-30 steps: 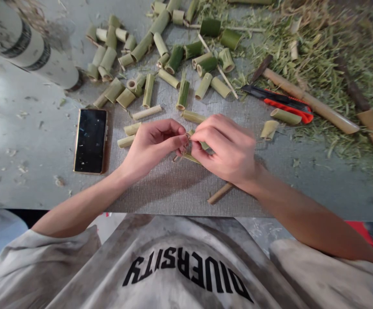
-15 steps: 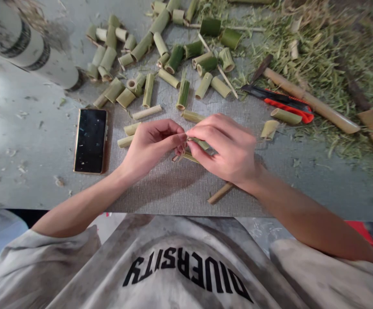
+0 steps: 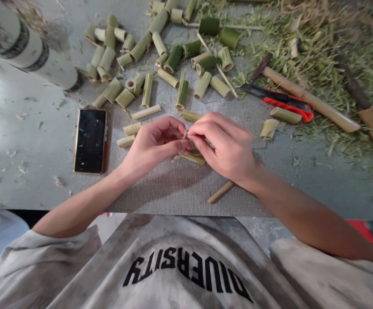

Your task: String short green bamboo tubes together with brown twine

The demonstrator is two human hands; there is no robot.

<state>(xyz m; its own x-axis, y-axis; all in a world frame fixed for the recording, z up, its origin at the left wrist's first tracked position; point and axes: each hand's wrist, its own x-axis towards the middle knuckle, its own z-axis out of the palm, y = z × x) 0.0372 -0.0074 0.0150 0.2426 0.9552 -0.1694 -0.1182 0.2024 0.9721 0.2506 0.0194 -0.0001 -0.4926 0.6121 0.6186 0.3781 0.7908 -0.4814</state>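
A thin tan cord runs between my fingertips at the centre of the view. My left hand pinches it, thumb against fingers. From the right, my right hand closes thumb and index finger on the cord, its fingertips almost touching the left ones. Under the hands lies a narrow green bamboo piece, partly covered by them. Two short pale bamboo pieces rest beside my left hand, one of them close to the knuckles. A thin brown stick lies below my right wrist.
Many cut bamboo tubes spread across the upper table. A phone lies left, below a patterned cylinder. On the right are an orange-black cutter, a wooden-handled hammer, a second tool and green shavings.
My fingertips have shifted slightly around the cord, and my right hand has moved a little left. The loose cord loop below the fingers is less visible, and more of the narrow bamboo piece shows.
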